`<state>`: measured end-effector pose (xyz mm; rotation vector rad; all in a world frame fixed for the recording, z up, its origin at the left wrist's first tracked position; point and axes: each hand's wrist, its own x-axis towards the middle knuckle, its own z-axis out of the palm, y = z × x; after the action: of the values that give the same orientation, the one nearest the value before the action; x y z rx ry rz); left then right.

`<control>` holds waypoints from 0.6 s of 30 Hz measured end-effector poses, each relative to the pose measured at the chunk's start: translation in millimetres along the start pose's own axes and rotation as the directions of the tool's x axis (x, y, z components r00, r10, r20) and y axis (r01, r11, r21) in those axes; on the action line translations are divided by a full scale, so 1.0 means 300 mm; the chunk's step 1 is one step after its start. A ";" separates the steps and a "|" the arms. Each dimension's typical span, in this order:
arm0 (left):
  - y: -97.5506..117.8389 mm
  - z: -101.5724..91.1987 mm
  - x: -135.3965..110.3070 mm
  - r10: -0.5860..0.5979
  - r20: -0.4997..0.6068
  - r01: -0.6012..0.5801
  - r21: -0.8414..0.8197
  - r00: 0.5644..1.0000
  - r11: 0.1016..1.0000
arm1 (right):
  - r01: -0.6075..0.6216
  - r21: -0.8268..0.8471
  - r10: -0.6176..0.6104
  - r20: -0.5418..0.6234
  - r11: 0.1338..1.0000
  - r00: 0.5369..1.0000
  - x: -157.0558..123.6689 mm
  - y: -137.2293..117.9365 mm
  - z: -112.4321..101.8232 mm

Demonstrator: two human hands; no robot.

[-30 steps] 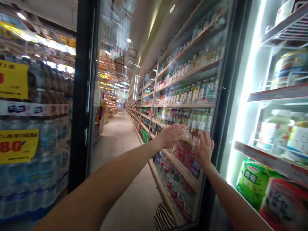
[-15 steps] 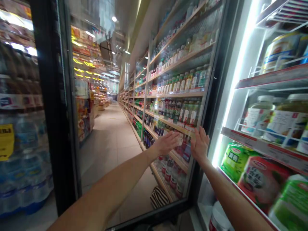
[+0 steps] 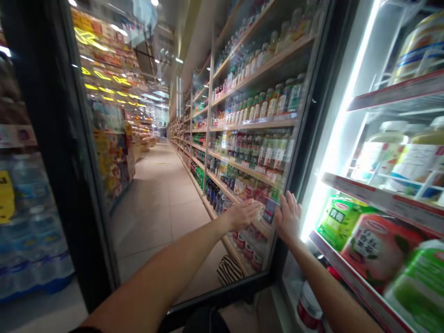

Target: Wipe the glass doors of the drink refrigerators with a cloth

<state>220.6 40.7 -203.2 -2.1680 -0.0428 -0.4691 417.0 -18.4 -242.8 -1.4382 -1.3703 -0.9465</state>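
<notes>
My left hand (image 3: 241,215) lies against the glass door (image 3: 149,208) with its fingers stretched to the right. A crumpled white cloth (image 3: 260,213) shows in small part at its fingertips; most of it is hidden under the hand. To its right, my right hand (image 3: 288,216) is open, fingers spread and pointing up, at the glass near the black door frame (image 3: 305,138). The door stands open beside a lit fridge.
Close on the right are fridge shelves with white-capped bottles (image 3: 381,148), a green jelly pack (image 3: 336,219) and a red jelly pack (image 3: 378,247). Packs of water bottles (image 3: 38,240) stand at left. Through the glass appear drink shelves (image 3: 253,125) and a striped item (image 3: 229,270).
Both hands are lower on the glass, close together as before. The view has shifted, so the door's left frame sits farther left and its bottom edge higher in the picture.
</notes>
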 end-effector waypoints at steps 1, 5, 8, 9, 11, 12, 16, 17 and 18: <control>-0.021 -0.005 0.037 -0.052 -0.014 0.052 0.010 0.999 0.999 | -0.012 0.005 0.012 -0.011 1.000 1.000 0.004 0.003 -0.002; -0.005 0.018 0.073 -0.123 -0.045 0.125 0.037 0.991 0.991 | -0.031 0.032 0.032 -0.034 0.999 0.999 0.008 0.013 -0.015; 0.104 0.071 -0.024 0.030 -0.003 -0.030 0.009 1.000 0.999 | -0.022 0.023 0.022 -0.005 0.999 1.000 -0.024 0.032 -0.022; 0.134 0.085 -0.059 0.073 0.005 -0.073 -0.002 0.997 0.997 | -0.018 0.017 0.017 0.008 1.000 1.000 -0.039 0.039 -0.023; 0.156 0.096 -0.099 0.130 0.014 -0.130 -0.022 0.991 0.991 | -0.016 0.007 0.016 0.026 1.000 1.000 -0.066 0.054 -0.023; 0.146 0.091 -0.100 0.139 0.014 -0.139 -0.027 0.990 0.990 | -0.018 0.004 0.018 0.033 1.000 0.999 -0.075 0.058 -0.021; 0.029 0.035 -0.029 0.026 -0.013 -0.027 -0.021 1.000 0.999 | -0.026 -0.002 0.026 0.053 1.000 0.998 -0.081 0.043 -0.011; 0.006 0.020 -0.021 -0.015 -0.025 0.015 -0.021 1.000 1.000 | -0.022 -0.002 0.022 0.051 1.000 0.998 -0.077 0.030 -0.007; -0.007 0.006 -0.025 -0.044 -0.030 0.044 -0.023 0.999 0.999 | -0.016 0.000 0.016 0.048 1.000 0.999 -0.073 0.014 -0.004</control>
<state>213.7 44.5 -205.1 -2.1850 -0.0690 -0.5302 419.3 -25.9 -263.7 -1.4786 -1.3918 -0.9063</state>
